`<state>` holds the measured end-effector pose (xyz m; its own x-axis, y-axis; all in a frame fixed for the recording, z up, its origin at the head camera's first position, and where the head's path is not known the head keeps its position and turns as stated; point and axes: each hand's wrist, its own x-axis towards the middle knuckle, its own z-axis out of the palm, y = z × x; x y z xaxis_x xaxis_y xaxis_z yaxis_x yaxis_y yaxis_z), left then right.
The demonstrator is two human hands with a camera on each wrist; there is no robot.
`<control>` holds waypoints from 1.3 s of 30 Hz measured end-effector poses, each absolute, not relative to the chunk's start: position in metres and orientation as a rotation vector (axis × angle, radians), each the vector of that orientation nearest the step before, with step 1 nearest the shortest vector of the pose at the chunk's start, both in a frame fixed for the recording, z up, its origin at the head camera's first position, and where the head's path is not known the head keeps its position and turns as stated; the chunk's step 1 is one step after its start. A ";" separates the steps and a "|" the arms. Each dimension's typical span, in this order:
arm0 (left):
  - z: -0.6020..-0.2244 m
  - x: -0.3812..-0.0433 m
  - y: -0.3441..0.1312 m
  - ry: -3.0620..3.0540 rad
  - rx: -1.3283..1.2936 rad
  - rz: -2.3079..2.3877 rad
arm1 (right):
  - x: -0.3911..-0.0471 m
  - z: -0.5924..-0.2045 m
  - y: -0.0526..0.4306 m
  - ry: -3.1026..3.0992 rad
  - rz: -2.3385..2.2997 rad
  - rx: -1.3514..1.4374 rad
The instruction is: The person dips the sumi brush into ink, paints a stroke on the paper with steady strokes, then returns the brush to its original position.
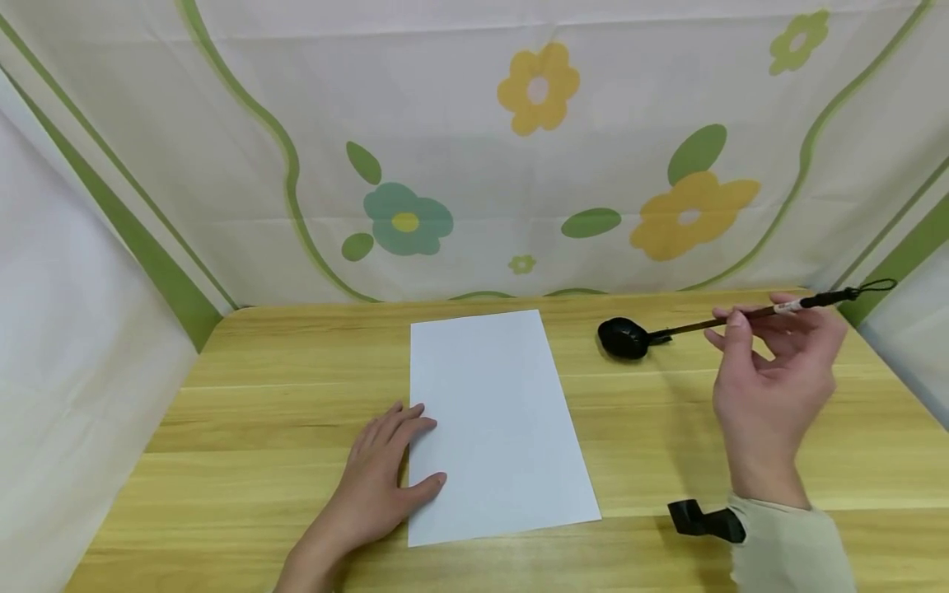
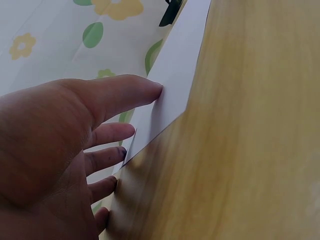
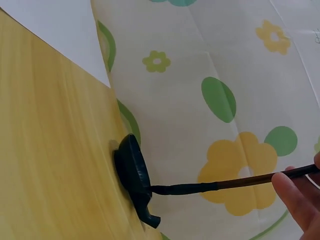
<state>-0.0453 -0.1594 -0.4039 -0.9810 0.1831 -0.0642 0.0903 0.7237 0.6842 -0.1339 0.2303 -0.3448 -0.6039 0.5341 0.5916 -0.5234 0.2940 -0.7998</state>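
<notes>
My right hand (image 1: 774, 387) pinches a calligraphy brush (image 1: 758, 313) by its brown shaft, with the hanging loop pointing right. The brush's dark bristles (image 3: 185, 189) reach to the rim of a small black ink dish (image 1: 624, 338); whether they touch it I cannot tell. A short curved handle or spout sticks out from the dish, clearest in the right wrist view. Left of the dish lies a blank white sheet of paper (image 1: 497, 428). My left hand (image 1: 381, 473) rests at the sheet's left edge, its fingers spread and its thumb over the paper.
A wooden table (image 1: 252, 428) carries everything. White cloth (image 1: 474, 148) with flowers and green lines hangs behind the table and along both sides. By my right sleeve (image 1: 789, 543) is a black curved piece (image 1: 704, 523), whose kind I cannot tell.
</notes>
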 end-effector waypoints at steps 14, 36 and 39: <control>-0.411 -0.053 -0.149 2.834 0.271 1.145 | -0.137 -0.344 0.234 -1.691 1.449 -0.068; -0.412 -0.057 -0.146 2.813 0.252 1.124 | -0.141 -0.350 0.237 -1.765 1.423 -0.093; -0.411 -0.057 -0.145 2.819 0.253 1.116 | -0.140 -0.350 0.238 -1.765 1.441 -0.087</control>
